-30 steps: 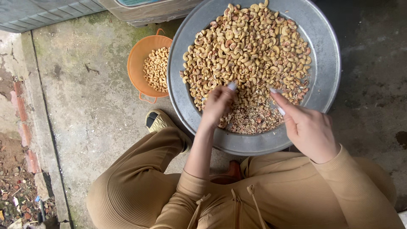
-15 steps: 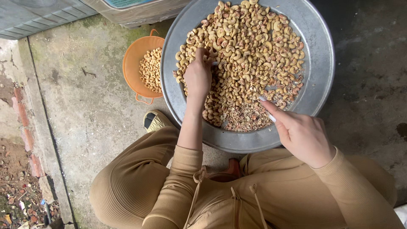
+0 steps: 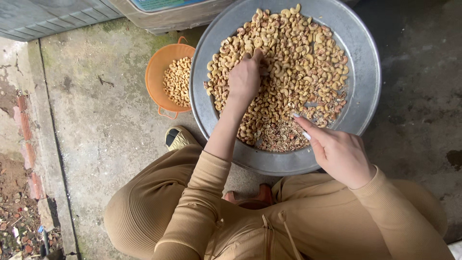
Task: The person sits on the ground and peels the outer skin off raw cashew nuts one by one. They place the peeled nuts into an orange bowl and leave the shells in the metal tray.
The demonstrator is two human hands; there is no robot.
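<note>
The right hand (image 3: 339, 151) is at the near rim of the big metal pan (image 3: 368, 72), its fingers stretched out together over the broken bits, holding nothing. Further in, the left hand (image 3: 245, 79) lies curled on the cashew nuts (image 3: 298, 62); if it pinches one, I cannot tell. Beyond, on the concrete floor (image 3: 106, 120), stands an orange basket (image 3: 159, 77) with more nuts.

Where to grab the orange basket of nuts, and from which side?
Take the orange basket by its bare left rim, coming from the left over open floor. Its right edge tucks against the metal pan, and a small loop handle shows at top and bottom.
</note>
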